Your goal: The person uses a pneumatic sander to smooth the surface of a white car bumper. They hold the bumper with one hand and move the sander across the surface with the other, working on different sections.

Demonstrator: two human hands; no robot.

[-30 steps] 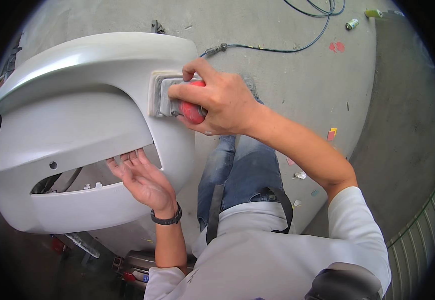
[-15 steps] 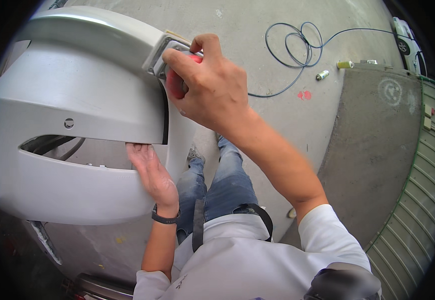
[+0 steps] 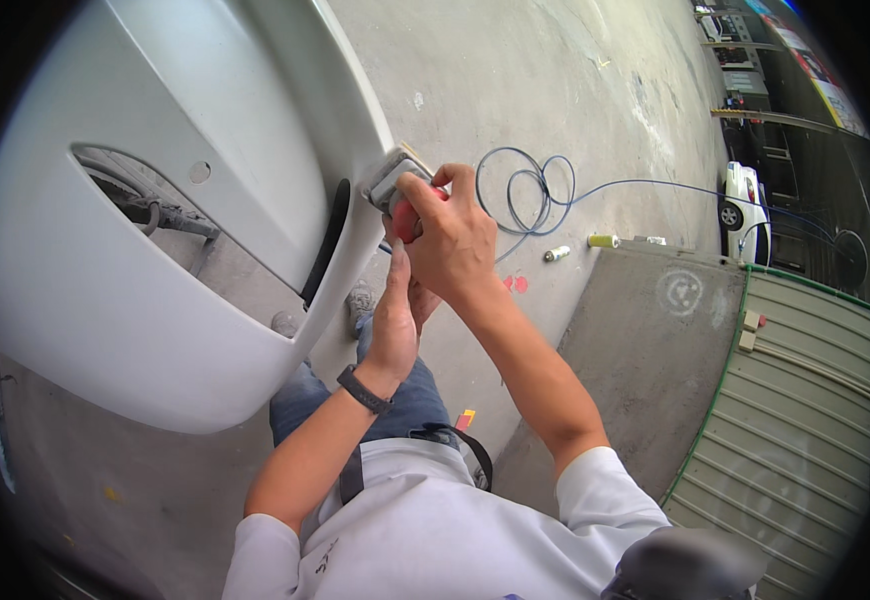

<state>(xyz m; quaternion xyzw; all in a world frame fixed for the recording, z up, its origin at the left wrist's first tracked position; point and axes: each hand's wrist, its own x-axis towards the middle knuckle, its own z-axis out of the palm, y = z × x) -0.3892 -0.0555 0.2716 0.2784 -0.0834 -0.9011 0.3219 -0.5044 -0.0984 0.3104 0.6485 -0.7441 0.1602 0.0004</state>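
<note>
My right hand (image 3: 453, 235) is closed around a hand sander (image 3: 388, 190) with a grey flat head and a red grip. The sander's head is at the right-hand edge of a pale silver-white car bumper (image 3: 195, 330); whether it touches cannot be made out. Just below the sander, my left hand (image 3: 395, 325) is raised with its thumb stretched upward, apart from the bumper. Its other fingers are partly hidden behind the thumb and my right hand, and nothing shows in its grip. A long opening (image 3: 180, 225) and a small round hole (image 3: 200, 172) break the bumper's surface.
A blue hose (image 3: 545, 215) lies coiled on the concrete floor (image 3: 575, 90). Near it are a small can (image 3: 556, 254) and a yellow-green cylinder (image 3: 603, 241). A ribbed metal panel (image 3: 805, 390) runs along the right side. A white car (image 3: 745, 212) stands farther off.
My left hand has left the bumper's opening and moved right, beneath the sander. The sander now sits lower in view, at the bumper's side edge. The view has turned, tilting the bumper.
</note>
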